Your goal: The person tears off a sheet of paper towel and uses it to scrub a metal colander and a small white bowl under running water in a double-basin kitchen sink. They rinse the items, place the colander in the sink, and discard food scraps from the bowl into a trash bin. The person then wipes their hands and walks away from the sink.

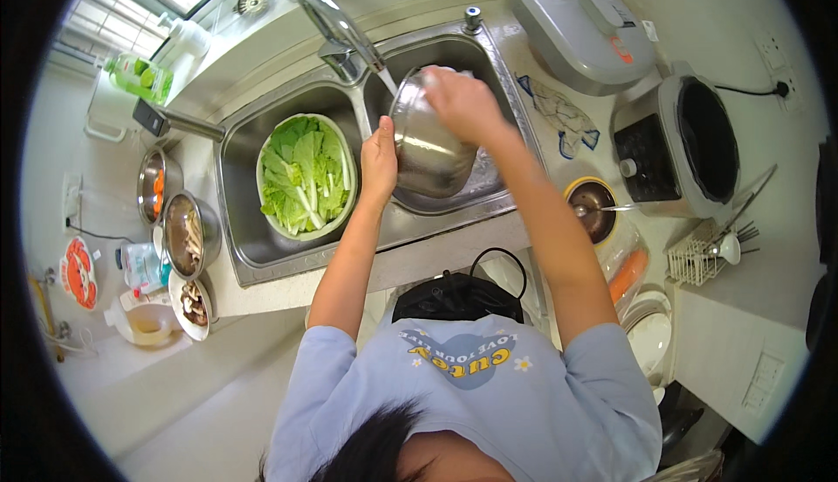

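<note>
A steel pot [432, 155] is tilted in the right basin of the double sink [298, 266]. My left hand [380, 161] grips its left side, thumb up along the wall. My right hand [461, 102] is blurred at the pot's rim, fingers bent over the edge. Whether it holds something there cannot be told. Water runs from the chrome faucet [340, 27] down to the rim. In the left basin stands a pale round bowl [263, 184] filled with leafy greens [308, 174]. The pot's inside is mostly hidden from me.
On the left counter are a steel bowl with carrot pieces [158, 187], another steel bowl [213, 233] and a dish of mushrooms [194, 305]. To the right lie a cloth [560, 112], a grey lidded appliance [582, 30], a cooker [674, 148] and a dark-lined pot with a spoon [592, 217].
</note>
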`<action>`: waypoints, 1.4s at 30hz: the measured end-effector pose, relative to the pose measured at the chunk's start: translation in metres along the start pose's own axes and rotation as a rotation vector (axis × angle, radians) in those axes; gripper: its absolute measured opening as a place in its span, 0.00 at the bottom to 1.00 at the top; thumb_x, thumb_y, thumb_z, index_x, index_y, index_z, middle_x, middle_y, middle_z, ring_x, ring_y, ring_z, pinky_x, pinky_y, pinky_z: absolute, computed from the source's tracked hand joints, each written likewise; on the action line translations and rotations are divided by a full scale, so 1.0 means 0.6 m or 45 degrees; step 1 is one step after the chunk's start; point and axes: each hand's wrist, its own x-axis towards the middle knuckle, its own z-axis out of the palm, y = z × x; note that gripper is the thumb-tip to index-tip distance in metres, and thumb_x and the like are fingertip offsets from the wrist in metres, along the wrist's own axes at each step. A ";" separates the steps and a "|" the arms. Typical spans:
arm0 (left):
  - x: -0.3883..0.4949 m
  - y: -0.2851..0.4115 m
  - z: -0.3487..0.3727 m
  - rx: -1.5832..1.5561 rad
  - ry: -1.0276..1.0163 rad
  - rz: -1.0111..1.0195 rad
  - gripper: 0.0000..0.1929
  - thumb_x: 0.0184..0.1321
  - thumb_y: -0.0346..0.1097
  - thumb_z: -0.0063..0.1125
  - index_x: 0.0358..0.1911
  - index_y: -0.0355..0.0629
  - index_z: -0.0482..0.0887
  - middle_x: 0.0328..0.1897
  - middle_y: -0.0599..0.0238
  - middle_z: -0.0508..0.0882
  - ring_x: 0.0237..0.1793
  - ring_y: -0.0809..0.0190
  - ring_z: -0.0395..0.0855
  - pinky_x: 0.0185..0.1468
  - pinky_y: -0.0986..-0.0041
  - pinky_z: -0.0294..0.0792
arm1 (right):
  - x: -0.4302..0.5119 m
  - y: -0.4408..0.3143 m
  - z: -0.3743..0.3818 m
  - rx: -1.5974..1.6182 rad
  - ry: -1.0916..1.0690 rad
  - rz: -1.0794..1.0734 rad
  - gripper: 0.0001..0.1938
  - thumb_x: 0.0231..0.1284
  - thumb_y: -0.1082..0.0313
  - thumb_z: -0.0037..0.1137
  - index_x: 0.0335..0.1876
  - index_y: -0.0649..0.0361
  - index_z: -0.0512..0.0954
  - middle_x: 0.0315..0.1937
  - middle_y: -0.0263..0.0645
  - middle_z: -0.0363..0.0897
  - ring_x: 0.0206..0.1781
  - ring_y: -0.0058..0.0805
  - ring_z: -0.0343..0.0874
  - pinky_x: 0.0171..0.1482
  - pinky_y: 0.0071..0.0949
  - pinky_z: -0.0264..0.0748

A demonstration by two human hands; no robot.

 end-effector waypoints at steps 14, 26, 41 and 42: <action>0.018 -0.001 -0.024 0.042 0.136 -0.059 0.25 0.71 0.52 0.42 0.28 0.35 0.79 0.23 0.72 0.74 0.28 0.72 0.66 0.34 0.77 0.63 | 0.050 0.041 0.020 0.093 -0.265 0.196 0.27 0.66 0.47 0.40 0.62 0.58 0.69 0.57 0.45 0.74 0.57 0.41 0.74 0.60 0.36 0.67; 0.056 -0.032 0.002 -1.036 0.333 -0.355 0.26 0.71 0.54 0.37 0.54 0.35 0.73 0.55 0.58 0.78 0.51 0.58 0.78 0.56 0.67 0.70 | -0.111 0.101 0.177 2.115 0.574 0.730 0.27 0.74 0.49 0.28 0.70 0.58 0.58 0.67 0.37 0.63 0.67 0.31 0.63 0.68 0.31 0.56; 0.054 -0.021 -0.007 -1.245 0.346 -0.723 0.27 0.72 0.54 0.29 0.60 0.39 0.69 0.63 0.57 0.73 0.60 0.53 0.73 0.65 0.58 0.64 | -0.082 -0.004 0.048 0.158 0.498 -0.095 0.25 0.72 0.53 0.35 0.68 0.58 0.63 0.70 0.43 0.58 0.75 0.44 0.47 0.73 0.40 0.40; 0.055 -0.022 -0.010 -1.220 0.337 -0.701 0.27 0.72 0.54 0.29 0.60 0.39 0.70 0.63 0.57 0.74 0.59 0.53 0.73 0.65 0.58 0.64 | -0.088 -0.008 0.059 0.050 0.516 -0.123 0.25 0.72 0.54 0.35 0.68 0.58 0.62 0.70 0.43 0.58 0.75 0.43 0.47 0.73 0.39 0.40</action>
